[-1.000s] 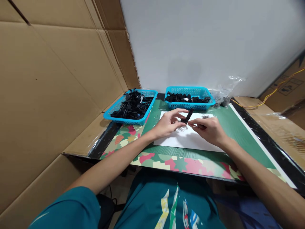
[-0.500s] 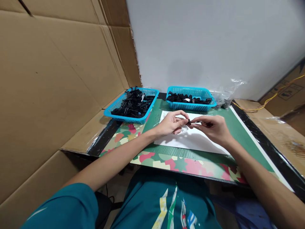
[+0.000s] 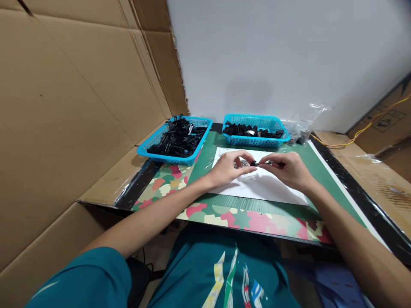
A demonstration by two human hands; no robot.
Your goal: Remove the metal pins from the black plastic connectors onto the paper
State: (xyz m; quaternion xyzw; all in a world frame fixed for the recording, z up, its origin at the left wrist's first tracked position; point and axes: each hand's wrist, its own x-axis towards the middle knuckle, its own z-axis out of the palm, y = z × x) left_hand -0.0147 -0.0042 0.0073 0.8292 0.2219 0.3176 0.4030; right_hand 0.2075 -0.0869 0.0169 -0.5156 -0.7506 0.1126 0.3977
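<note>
On my left, a blue basket [image 3: 188,161] heaped with black pieces [image 3: 178,139] sits within easy reach, presumably for quick picking. My left hand [image 3: 223,169] curves up to a black part [image 3: 253,163], fingertips at its near end; whether they grip, I can't tell. It's held above the white sheet [image 3: 257,186], perhaps to keep the small metal bits [image 3: 243,163] visible. Its exposed end points left; the long axis seems to run rightward, mostly hidden by my right hand [image 3: 285,169], which pinches it.

Teal short-sleeved shirt [image 3: 189,273], white streak [image 3: 45,289] on left sleeve [image 3: 86,273]; yellow-green-red-blue front print [image 3: 230,278], seemingly ribbon-shaped.
</note>
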